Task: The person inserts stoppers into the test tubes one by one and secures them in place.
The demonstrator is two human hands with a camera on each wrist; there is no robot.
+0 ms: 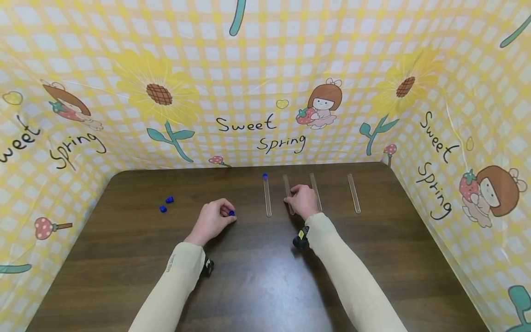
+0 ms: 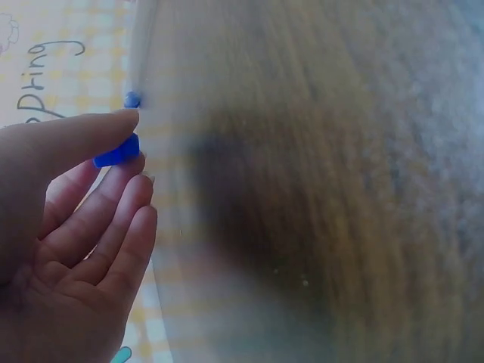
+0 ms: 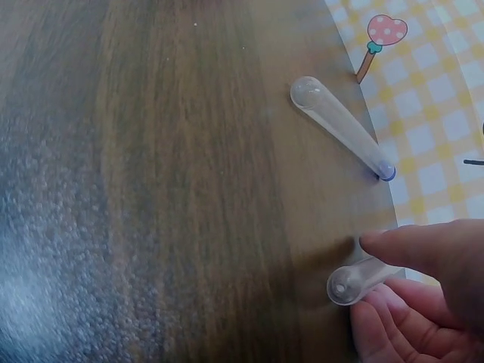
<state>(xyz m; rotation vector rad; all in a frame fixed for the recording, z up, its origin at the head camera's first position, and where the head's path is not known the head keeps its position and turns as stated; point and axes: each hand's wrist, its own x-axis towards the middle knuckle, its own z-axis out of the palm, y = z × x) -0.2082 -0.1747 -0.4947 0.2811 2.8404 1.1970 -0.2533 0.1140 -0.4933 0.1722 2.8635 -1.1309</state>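
Observation:
My left hand (image 1: 209, 222) pinches a small blue cap (image 2: 119, 153) between thumb and fingertips, just above the table. The right hand (image 1: 304, 202) has its thumb and fingers around a clear test tube (image 3: 352, 284); the hand hides part of that tube in the head view. Left of it lies another clear tube (image 1: 267, 198), its far end closed by a blue cap (image 1: 265, 176). Just right of the gripped tube, a third tube (image 1: 314, 183) is partly behind the right hand. Farther right lies one more uncapped tube (image 1: 354, 193).
Two loose blue caps, one (image 1: 169, 199) just behind the other (image 1: 163, 209), lie on the left of the dark wooden table (image 1: 257, 276). Yellow checked cloth (image 1: 249, 83) with printed flowers and figures rises along the table's back and sides.

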